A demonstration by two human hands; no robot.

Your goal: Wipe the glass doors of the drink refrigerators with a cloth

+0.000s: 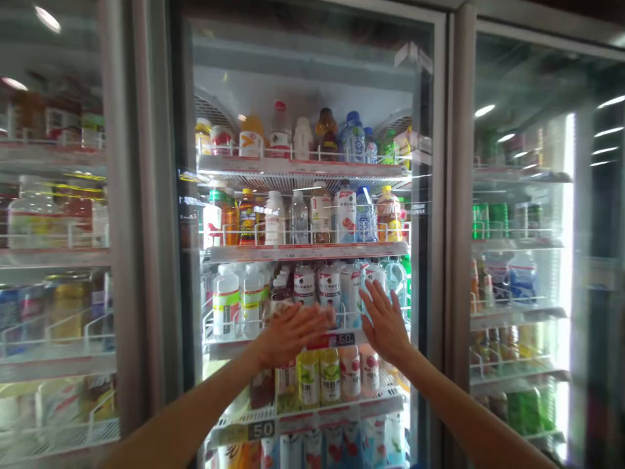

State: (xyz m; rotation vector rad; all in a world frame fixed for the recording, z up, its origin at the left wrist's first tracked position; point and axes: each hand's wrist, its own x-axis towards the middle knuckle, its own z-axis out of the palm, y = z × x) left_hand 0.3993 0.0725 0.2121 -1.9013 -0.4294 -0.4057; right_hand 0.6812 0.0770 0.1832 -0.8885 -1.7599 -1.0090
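Note:
Both of my arms stretch toward the glass door (303, 45) of a drinks fridge. My left hand (293, 333) is held out flat in front of the middle shelves, with its fingers extended to the right and smeared by motion. Raised to its right is my right hand (387, 324), palm toward the glass and fingers stretched upward and apart. Neither hand holds anything. Whether either one touches the glass, I cannot tell. Behind them stand bottles with white labels (329, 286), and lower down bottles with green-fruit labels (308, 378).
Clear bottles with green labels (226, 303) stand left on the middle shelf. More drinks fill the upper shelf (303, 166) and the second shelf (307, 252). Metal door frames (459, 228) separate neighbouring fridges on both sides. A price tag (262, 429) sits on a low shelf edge.

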